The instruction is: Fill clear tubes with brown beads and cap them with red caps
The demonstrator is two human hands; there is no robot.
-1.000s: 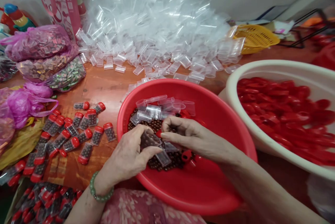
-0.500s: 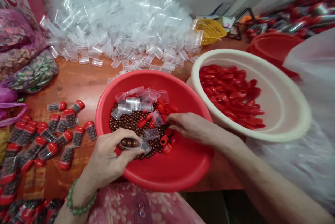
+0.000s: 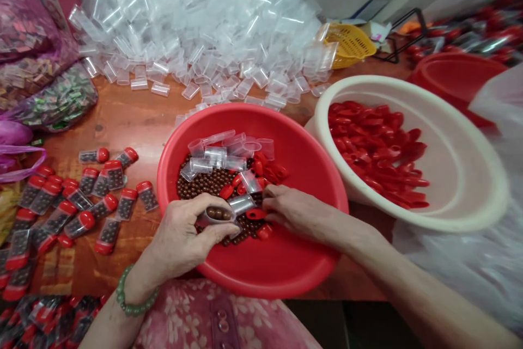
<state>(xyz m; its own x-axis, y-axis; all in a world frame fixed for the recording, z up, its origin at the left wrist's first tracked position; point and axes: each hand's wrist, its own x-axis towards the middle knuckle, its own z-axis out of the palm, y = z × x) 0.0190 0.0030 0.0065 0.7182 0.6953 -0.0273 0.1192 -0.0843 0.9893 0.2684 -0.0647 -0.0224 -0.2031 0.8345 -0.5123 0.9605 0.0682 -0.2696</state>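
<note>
While the left hand (image 3: pixel 183 236) grips a clear tube (image 3: pixel 211 221) of brown balls (image 3: pixel 219 213), the right hand (image 3: pixel 300 212) sits by red caps (image 3: pixel 265 231) in a red bowl (image 3: pixel 253 278) — whether it's grasping anything, I cannot tell.

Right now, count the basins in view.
3: the front red basin, the white basin to its right, and the far red basin beyond the white one, partly hidden. Others may be hidden.
</note>
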